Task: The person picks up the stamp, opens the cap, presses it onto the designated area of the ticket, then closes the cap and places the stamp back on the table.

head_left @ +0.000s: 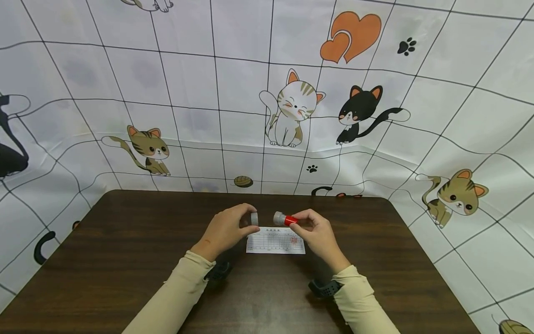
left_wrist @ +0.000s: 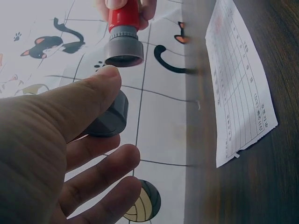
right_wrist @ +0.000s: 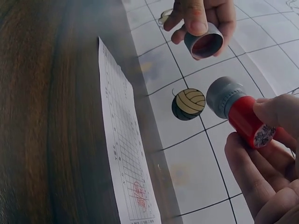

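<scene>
In the head view my left hand [head_left: 230, 228] pinches a round grey cap [head_left: 254, 218] between thumb and fingers. The cap's hollow inside shows in the right wrist view [right_wrist: 206, 45]. My right hand [head_left: 316, 233] grips the red body of a stamp [head_left: 290, 220]; its grey round end points left, toward the cap. A small gap lies between stamp and cap. Below both hands a printed paper form [head_left: 273, 242] lies on the table, bearing a red stamp mark [right_wrist: 139, 195] near its right end.
The dark wooden table [head_left: 137, 260] reaches back to a white cloth [head_left: 187, 83] printed with cats and grid lines. The cloth also runs down both sides. A dark band sits on each wrist.
</scene>
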Tool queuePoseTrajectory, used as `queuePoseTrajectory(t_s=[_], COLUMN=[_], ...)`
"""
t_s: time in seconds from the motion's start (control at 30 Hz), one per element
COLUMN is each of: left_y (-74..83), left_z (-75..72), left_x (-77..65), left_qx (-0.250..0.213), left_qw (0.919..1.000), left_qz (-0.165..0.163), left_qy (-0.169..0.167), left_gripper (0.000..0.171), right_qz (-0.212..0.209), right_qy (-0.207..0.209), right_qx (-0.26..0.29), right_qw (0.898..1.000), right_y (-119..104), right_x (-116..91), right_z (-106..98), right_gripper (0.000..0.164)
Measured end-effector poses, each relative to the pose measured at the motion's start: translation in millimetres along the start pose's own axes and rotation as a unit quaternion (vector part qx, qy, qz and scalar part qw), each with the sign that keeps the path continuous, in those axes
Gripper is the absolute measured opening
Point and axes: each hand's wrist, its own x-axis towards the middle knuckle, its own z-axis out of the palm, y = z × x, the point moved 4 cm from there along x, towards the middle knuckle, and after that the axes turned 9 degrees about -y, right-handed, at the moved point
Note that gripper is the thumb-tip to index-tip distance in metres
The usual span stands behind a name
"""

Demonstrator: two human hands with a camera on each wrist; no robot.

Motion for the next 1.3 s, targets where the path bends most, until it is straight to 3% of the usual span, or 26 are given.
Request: queuePoseTrajectory(t_s=[0.3, 0.77, 1.07, 1.3], left_y=[3.6, 7.4, 8.4, 9.3], left_z=[2.7, 10.1, 10.3, 10.5], left_x=[-0.1, 0.1, -0.6, -1.4], left_qx=[-0.004, 0.008, 0.007, 0.002], left_qw=[0.9999, 0.9993, 0.9993, 0.9990], left_qz=[0.004, 0.016, 0.027, 0.034], left_qy=[-0.016, -0.033, -0.024, -0.028], left_gripper=[0.045, 0.046, 0.044, 0.045], right_qz=[-0.024, -0.026, -0.041, -0.035], right_qy=[-0.036, -0.054, -0.075, -0.081], right_qx=[0.010, 0.015, 0.010, 0.003], right_qw=[0.999, 0.998, 0.996, 0.996], right_y=[-6, -11, -50, -18], right_x=[-2, -2, -10, -4], right_z=[9, 16, 17, 21], right_gripper=[0.018, 0.022, 0.019, 0.022])
